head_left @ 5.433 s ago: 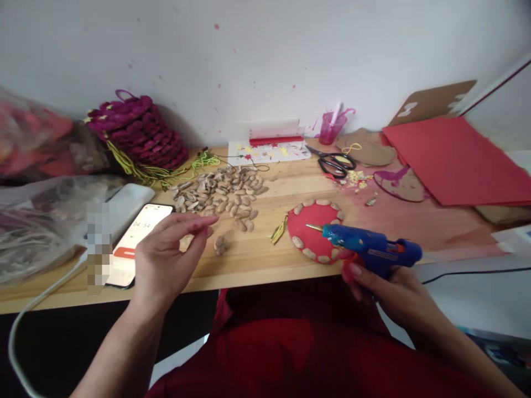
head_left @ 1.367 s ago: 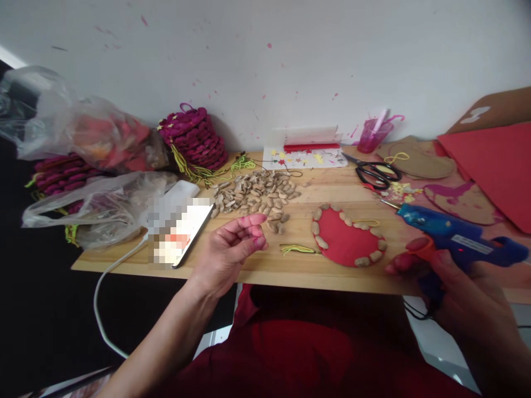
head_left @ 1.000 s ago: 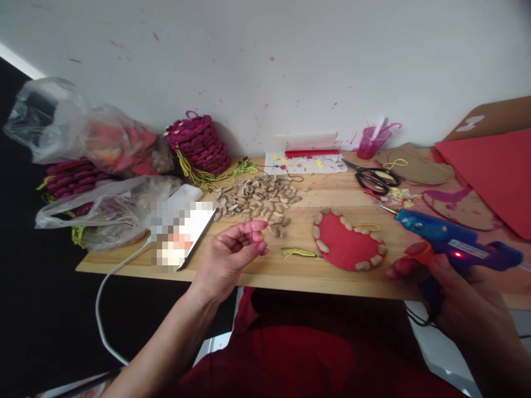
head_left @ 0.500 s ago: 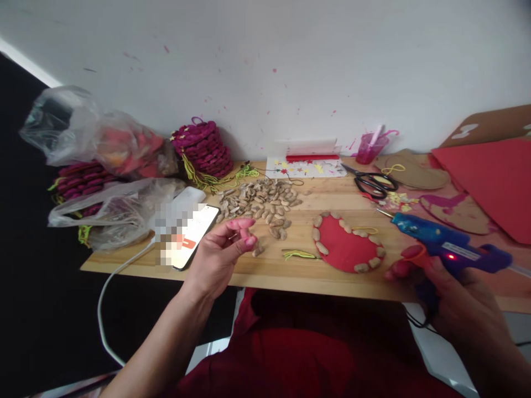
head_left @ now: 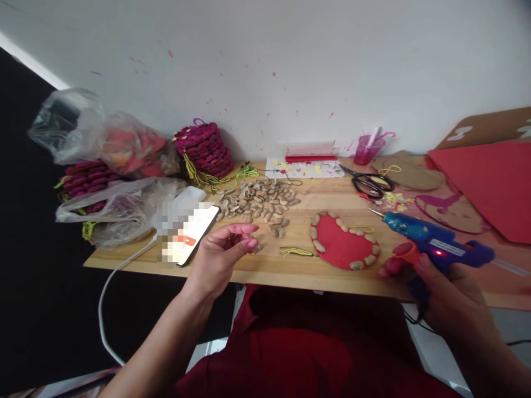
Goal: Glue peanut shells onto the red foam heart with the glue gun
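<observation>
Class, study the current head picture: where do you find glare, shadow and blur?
In the head view, the phone screen glares near-white, partly hidden by pixelated blocks; same view, a soft shadow falls on the wall right of the purple craft piece, and the label on the blue glue gun is too soft to read.

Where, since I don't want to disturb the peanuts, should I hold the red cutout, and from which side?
I'd pinch the red cutout by its near-left edge, coming from the near side: just right of the tassel, it looks bare, while peanuts line most of the rest.
</observation>
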